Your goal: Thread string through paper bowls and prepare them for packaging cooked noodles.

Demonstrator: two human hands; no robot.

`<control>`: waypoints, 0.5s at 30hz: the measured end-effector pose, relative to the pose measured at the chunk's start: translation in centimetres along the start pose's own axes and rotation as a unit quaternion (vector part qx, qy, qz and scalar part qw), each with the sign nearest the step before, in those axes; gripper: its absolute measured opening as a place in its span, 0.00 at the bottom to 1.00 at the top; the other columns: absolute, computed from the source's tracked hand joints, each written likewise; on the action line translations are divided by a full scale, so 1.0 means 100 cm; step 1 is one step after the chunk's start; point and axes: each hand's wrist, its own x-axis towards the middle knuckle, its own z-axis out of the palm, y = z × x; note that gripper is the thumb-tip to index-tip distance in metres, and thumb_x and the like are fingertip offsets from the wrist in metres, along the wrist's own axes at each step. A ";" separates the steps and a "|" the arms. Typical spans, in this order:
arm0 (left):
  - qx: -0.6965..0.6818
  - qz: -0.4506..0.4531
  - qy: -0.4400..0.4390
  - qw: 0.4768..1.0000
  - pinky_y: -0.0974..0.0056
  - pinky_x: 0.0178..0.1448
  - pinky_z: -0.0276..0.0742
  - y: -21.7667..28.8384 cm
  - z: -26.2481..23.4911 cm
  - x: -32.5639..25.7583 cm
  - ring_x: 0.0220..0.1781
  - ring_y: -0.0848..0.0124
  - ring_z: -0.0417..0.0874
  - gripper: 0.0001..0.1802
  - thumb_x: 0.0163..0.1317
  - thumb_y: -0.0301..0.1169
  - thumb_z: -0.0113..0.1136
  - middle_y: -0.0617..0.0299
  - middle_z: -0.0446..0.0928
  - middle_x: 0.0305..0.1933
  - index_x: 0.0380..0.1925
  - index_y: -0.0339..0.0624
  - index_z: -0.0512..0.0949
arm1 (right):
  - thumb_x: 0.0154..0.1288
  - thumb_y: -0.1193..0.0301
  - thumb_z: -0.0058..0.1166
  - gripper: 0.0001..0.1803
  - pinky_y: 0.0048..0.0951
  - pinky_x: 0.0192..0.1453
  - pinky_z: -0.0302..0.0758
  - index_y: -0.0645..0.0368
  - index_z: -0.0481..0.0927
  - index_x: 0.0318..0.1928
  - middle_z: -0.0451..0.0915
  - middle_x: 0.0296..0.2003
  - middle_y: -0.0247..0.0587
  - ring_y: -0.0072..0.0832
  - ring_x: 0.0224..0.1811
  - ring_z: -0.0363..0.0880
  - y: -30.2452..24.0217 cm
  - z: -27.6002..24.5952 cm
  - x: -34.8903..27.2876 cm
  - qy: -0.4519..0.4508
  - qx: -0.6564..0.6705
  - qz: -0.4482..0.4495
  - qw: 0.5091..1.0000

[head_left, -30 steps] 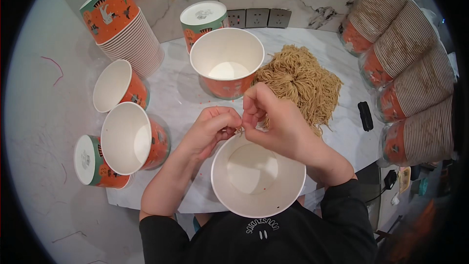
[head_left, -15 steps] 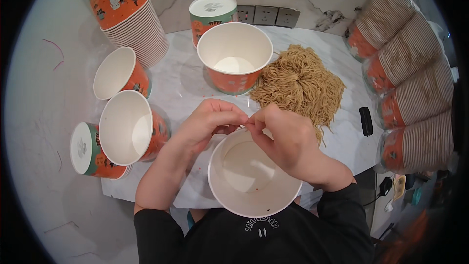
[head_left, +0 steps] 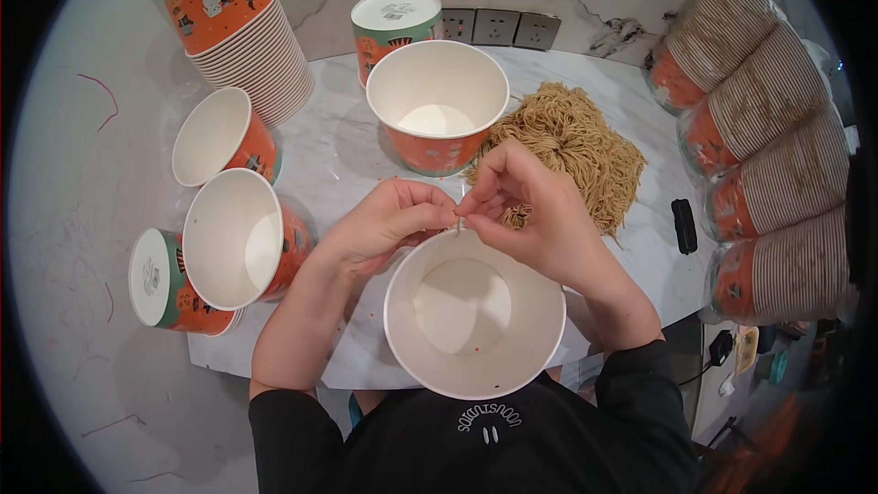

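Head view shows both hands meeting at frame centre, above the far rim of an empty white paper bowl point(head_left: 474, 313). Left hand point(head_left: 389, 224) and right hand point(head_left: 530, 210) each have fingertips pinched shut on one thin noodle strand point(head_left: 458, 221) between them. A noodle pile point(head_left: 572, 142) lies just behind, on the marble table point(head_left: 334, 160).

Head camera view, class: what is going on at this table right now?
A person sits at a white marble table. The left hand and right hand meet fingertip to fingertip over an empty paper bowl, pinching something small, too tiny to identify. A heap of dry noodles lies just behind the hands, beside another open bowl. More orange bowls lie tipped at left.
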 end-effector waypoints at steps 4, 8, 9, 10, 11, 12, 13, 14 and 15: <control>0.012 0.000 -0.006 1.000 0.74 0.45 0.78 0.001 -0.002 -0.002 0.39 0.80 0.84 0.06 0.64 0.29 0.66 0.65 0.85 0.37 0.38 0.38 0.83 | 0.59 0.84 0.62 0.15 0.23 0.45 0.80 0.62 0.70 0.42 0.81 0.36 0.36 0.20 0.39 0.83 -0.001 0.002 0.001 0.004 0.022 0.009 1.000; 0.023 0.003 -0.008 1.000 0.74 0.45 0.77 0.003 0.001 -0.004 0.39 0.80 0.83 0.06 0.64 0.29 0.66 0.65 0.85 0.38 0.38 0.39 0.84 | 0.58 0.83 0.63 0.16 0.23 0.45 0.80 0.61 0.70 0.42 0.80 0.36 0.35 0.19 0.39 0.82 0.000 0.003 0.000 0.009 0.006 -0.007 1.000; 0.032 0.010 -0.008 0.999 0.74 0.45 0.77 0.003 0.001 -0.004 0.40 0.80 0.83 0.06 0.65 0.29 0.66 0.65 0.85 0.38 0.38 0.39 0.84 | 0.58 0.83 0.63 0.16 0.23 0.45 0.80 0.61 0.70 0.42 0.80 0.36 0.35 0.19 0.39 0.82 0.000 0.003 0.000 0.009 0.007 -0.007 1.000; 0.033 0.010 -0.008 0.999 0.74 0.45 0.77 0.003 0.002 -0.004 0.40 0.80 0.83 0.06 0.65 0.29 0.66 0.65 0.85 0.38 0.38 0.39 0.84 | 0.58 0.83 0.63 0.16 0.23 0.45 0.80 0.61 0.70 0.42 0.80 0.36 0.35 0.19 0.39 0.82 0.001 0.003 0.001 0.009 0.007 -0.007 1.000; 0.072 0.029 0.007 0.997 0.74 0.45 0.76 0.003 0.005 -0.005 0.39 0.80 0.82 0.07 0.66 0.30 0.65 0.65 0.85 0.38 0.38 0.38 0.84 | 0.59 0.83 0.63 0.16 0.24 0.44 0.81 0.62 0.70 0.43 0.81 0.34 0.37 0.22 0.38 0.84 0.003 0.004 0.001 0.015 0.004 -0.010 1.000; 0.110 0.048 0.022 0.992 0.75 0.45 0.76 0.004 0.007 -0.006 0.39 0.81 0.81 0.08 0.67 0.31 0.64 0.66 0.84 0.38 0.38 0.38 0.85 | 0.59 0.83 0.63 0.16 0.26 0.43 0.82 0.62 0.70 0.43 0.81 0.32 0.38 0.24 0.37 0.86 0.004 0.004 0.001 0.022 0.001 -0.014 1.000; 0.111 0.048 0.021 0.993 0.75 0.45 0.76 0.006 0.009 -0.007 0.39 0.81 0.81 0.08 0.67 0.31 0.64 0.66 0.84 0.38 0.38 0.38 0.85 | 0.59 0.83 0.63 0.16 0.26 0.43 0.82 0.62 0.70 0.43 0.81 0.32 0.38 0.24 0.37 0.86 0.005 0.004 0.002 0.022 0.001 -0.014 1.000; 0.101 0.037 0.048 0.993 0.73 0.46 0.77 0.008 0.011 -0.008 0.38 0.80 0.80 0.09 0.69 0.32 0.61 0.65 0.84 0.37 0.38 0.36 0.85 | 0.60 0.83 0.62 0.16 0.26 0.43 0.82 0.62 0.71 0.45 0.82 0.33 0.39 0.25 0.37 0.86 0.007 0.003 0.002 0.025 0.020 -0.004 0.999; 0.092 0.026 0.075 0.993 0.72 0.48 0.78 0.010 0.013 -0.009 0.38 0.80 0.79 0.11 0.71 0.32 0.58 0.65 0.83 0.36 0.39 0.35 0.85 | 0.60 0.83 0.62 0.17 0.26 0.44 0.82 0.62 0.72 0.48 0.83 0.33 0.40 0.25 0.37 0.86 0.008 0.003 0.002 0.028 0.038 0.005 0.999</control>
